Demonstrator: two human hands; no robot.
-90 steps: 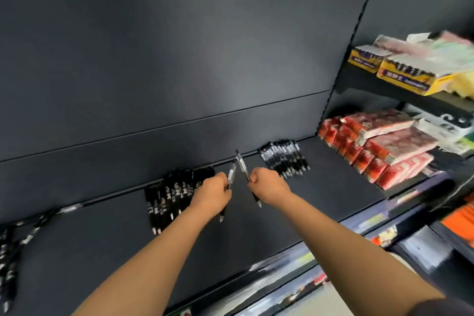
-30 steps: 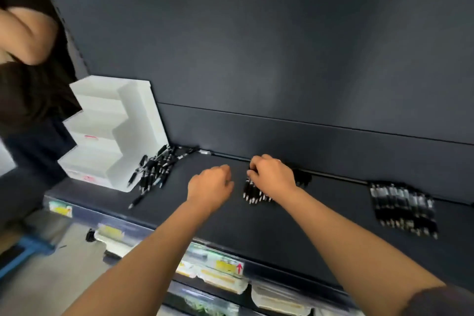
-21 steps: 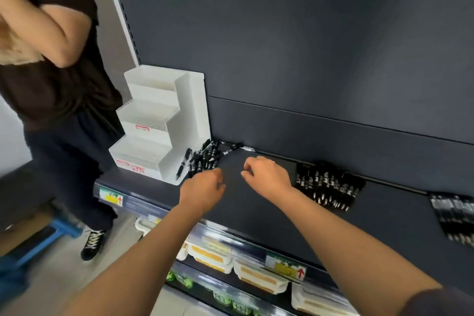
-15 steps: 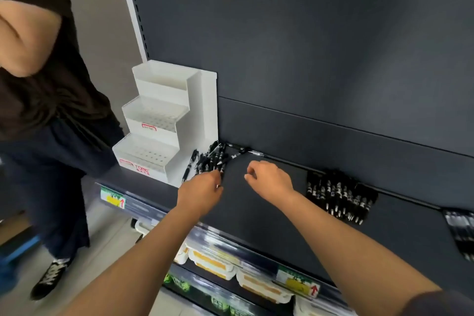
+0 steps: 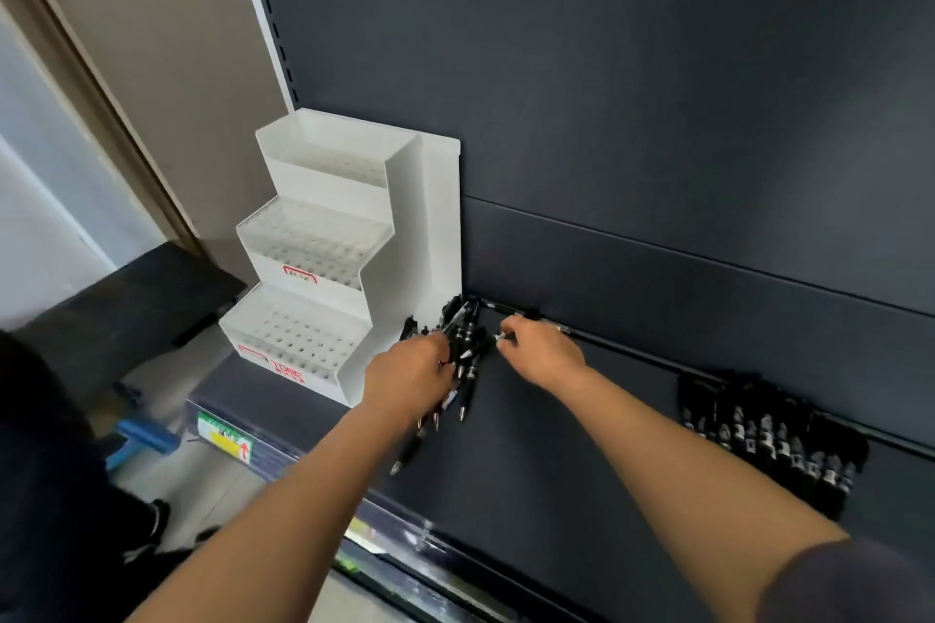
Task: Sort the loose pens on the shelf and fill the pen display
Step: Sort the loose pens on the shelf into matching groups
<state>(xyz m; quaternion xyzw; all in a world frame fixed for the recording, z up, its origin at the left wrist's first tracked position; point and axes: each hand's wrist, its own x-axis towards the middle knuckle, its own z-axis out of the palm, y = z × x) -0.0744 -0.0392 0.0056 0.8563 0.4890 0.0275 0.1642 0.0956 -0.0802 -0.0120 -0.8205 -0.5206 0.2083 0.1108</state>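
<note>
A white stepped pen display (image 5: 313, 263) with rows of empty holes stands at the shelf's left end. Right beside it lies a heap of loose black pens (image 5: 468, 329). My left hand (image 5: 410, 379) rests on the heap with its fingers curled over several pens, and pen tips stick out below it. My right hand (image 5: 544, 354) is just right of the heap, fingertips pinched on the end of one black pen (image 5: 480, 347). A tidy row of black pens (image 5: 769, 435) lies further right on the dark shelf (image 5: 531, 481).
A dark back panel rises behind the shelf. A yellow-green price label (image 5: 225, 440) sits on the shelf's front edge. Another person in dark clothes (image 5: 45, 496) stands at the lower left, near a blue object (image 5: 144, 435) on the floor.
The view has swung left from the sorted pens to the display. Both hands travelled left along the shelf and now rest on the loose heap; the other person has dropped toward the lower left.
</note>
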